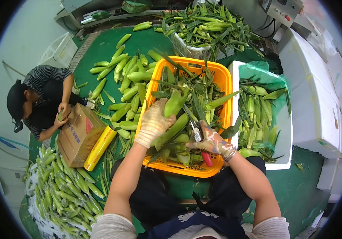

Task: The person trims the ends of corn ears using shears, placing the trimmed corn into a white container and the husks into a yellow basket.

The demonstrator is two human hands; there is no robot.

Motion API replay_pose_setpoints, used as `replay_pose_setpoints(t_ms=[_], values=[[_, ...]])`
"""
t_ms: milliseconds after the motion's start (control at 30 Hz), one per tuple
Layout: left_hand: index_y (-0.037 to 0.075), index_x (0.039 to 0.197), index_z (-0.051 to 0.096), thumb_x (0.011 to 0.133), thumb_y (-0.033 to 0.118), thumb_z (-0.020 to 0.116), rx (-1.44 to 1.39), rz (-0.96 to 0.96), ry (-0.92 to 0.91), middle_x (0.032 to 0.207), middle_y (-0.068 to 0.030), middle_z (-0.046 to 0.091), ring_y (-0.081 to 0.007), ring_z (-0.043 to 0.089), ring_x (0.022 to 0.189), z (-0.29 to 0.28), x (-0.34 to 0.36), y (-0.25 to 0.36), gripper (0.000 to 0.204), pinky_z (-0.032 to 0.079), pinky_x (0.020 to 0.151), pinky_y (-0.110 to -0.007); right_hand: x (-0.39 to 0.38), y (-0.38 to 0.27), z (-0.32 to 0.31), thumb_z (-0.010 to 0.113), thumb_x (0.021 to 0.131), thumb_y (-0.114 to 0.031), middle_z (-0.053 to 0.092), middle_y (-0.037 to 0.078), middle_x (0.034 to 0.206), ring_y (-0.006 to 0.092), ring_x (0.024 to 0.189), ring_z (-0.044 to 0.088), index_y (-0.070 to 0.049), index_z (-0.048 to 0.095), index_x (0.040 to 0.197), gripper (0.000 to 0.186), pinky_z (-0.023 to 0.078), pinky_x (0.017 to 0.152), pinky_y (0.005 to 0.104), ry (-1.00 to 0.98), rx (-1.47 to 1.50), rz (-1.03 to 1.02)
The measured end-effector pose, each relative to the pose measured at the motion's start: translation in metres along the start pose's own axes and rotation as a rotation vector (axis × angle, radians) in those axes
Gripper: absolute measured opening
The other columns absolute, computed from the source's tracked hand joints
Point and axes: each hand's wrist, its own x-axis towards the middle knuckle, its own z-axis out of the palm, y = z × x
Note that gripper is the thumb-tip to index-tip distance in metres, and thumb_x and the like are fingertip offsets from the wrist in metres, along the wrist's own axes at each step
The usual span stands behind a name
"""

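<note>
My left hand (pixel 154 122), in a light work glove, is closed around a green ear of corn (pixel 173 104) above the orange basket (pixel 171 169). My right hand (pixel 215 142), in a patterned glove, grips a knife (pixel 206 158) with a red handle. Its narrow blade points up and left, toward the corn, and I cannot tell whether it touches. Loose husks and leaves (pixel 196 95) fill the basket under both hands, with more ears among them. The basket stands in front of my knees.
Unbagged corn (pixel 129 79) lies on the green floor left of the basket. A white foam box (pixel 284 153) with corn stands at right; a husk-filled crate (pixel 194 51) is beyond. At left, a co-worker (pixel 45 95) handles corn over a cardboard box (pixel 79 133), near bagged corn (pixel 59 191).
</note>
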Motion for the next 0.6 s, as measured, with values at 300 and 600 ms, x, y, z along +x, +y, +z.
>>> replay_pose_setpoints(t_ms=[300,600], values=[[0.008,0.119,0.056,0.067,0.023,0.077,0.252,0.314,-0.241,0.105,-0.0122,0.06,-0.028,0.058,0.098,-0.001,-0.01,-0.011,0.058,0.049,0.085,-0.035,0.035,0.038,-0.003,0.078,0.072,-0.031,0.063,0.012,0.097,0.019,0.084,0.062,0.001,0.052,0.107,0.054,0.053,0.075,0.0332,-0.107,0.099,-0.22],[0.0,0.111,0.062,0.084,0.028,0.064,-0.382,-0.107,0.282,0.096,-0.0075,0.063,-0.0163,0.057,0.087,-0.056,0.075,-0.245,0.039,0.047,0.077,-0.032,-0.002,0.028,-0.047,0.076,0.071,-0.048,0.058,0.003,0.081,0.0144,0.076,0.055,-0.007,0.056,0.09,0.049,0.045,0.069,0.0289,-0.056,0.173,0.023]])
